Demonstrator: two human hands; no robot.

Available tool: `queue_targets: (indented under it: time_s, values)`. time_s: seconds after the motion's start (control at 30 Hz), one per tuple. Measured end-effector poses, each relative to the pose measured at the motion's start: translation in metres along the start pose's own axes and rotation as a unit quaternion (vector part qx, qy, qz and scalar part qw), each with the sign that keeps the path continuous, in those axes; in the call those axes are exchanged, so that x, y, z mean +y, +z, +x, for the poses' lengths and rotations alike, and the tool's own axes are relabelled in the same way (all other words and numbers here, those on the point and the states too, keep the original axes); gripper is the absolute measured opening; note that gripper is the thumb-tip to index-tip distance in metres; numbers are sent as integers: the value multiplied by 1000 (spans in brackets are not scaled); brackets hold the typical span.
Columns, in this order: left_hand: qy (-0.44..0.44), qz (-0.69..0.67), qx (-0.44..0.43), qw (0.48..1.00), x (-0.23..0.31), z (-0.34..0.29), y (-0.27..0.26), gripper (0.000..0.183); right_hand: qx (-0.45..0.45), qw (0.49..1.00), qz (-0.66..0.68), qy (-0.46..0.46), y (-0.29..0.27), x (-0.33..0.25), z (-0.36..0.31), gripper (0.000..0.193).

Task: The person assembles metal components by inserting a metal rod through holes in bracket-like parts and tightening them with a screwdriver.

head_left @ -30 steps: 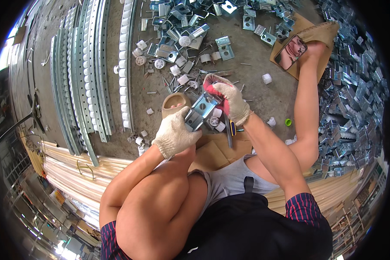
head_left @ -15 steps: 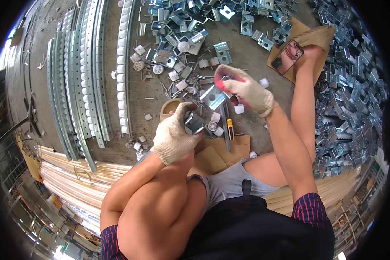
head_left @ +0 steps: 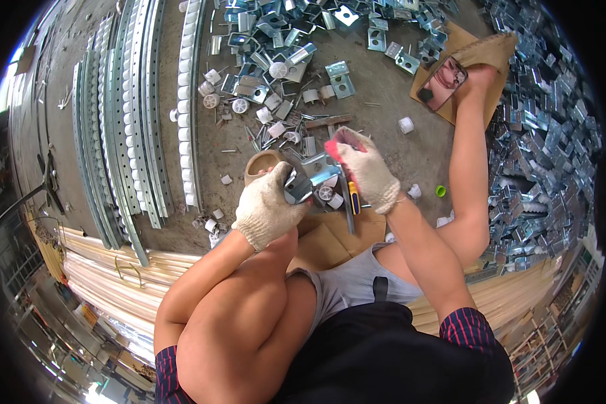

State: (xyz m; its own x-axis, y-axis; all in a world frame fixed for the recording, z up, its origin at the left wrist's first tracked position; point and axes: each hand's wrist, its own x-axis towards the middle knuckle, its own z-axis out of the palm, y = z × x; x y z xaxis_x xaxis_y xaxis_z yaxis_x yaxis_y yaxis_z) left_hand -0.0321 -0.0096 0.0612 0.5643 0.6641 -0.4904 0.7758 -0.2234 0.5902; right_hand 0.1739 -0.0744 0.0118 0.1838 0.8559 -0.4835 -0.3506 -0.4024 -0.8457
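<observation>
As seen from the head camera, clasped in the gloved left hand (head_left: 271, 207): a metal bracket (head_left: 297, 187), curled around snugly by thumb and fingers, with its bent grey faces turned up and to the right; immediately to the right of it, between both hands: a second bracket (head_left: 322, 168), bluish, tilted and partly covered; at its upper right edge: the gloved right hand (head_left: 363, 161), bent in to a narrow curl, with some red of the palm side showing; too much overlap there to say whether gripping the second bracket or merely crossing it in the line of sight.

Just below the right hand: a screwdriver (head_left: 354, 197) with a yellow-and-dark grip, alongside a grey bar (head_left: 349, 214); to the left of the bar, a few white rollers (head_left: 325, 193); nearer the body, flat cardboard (head_left: 326, 244).

Beyond the hands, strewn over the grey floor (head_left: 411, 158): more rollers, thin pins (head_left: 303, 120) and a loose pile of brackets (head_left: 269, 30); to the right, a phone (head_left: 443, 84), on tan card (head_left: 451, 42) beside the right foot (head_left: 479, 75); closer in, a small green ring (head_left: 440, 191), near the right leg; along the far right, a large heap of brackets (head_left: 545, 148); to the left, long parallel rails (head_left: 118, 135), some lined with white rollers; below those, pale poles (head_left: 108, 259), bundled lengthwise.
</observation>
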Motion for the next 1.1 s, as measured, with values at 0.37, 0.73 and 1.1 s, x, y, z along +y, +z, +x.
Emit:
queue_targets:
  time_s: [0.37, 0.73, 1.1]
  values:
    - [-24, -5, -49, 999, 11, -1, 8, 46, -1, 965, -177, -194, -4, 2, -6, 18]
    - [-7, -61, -24, 998, 11, -4, 19, 58, -39, 998, -41, -9, -14, -2, -9, 27]
    - [3, -77, -19, 997, 14, -3, 22, 48, -110, 989, -84, -44, -30, 12, 2, 22]
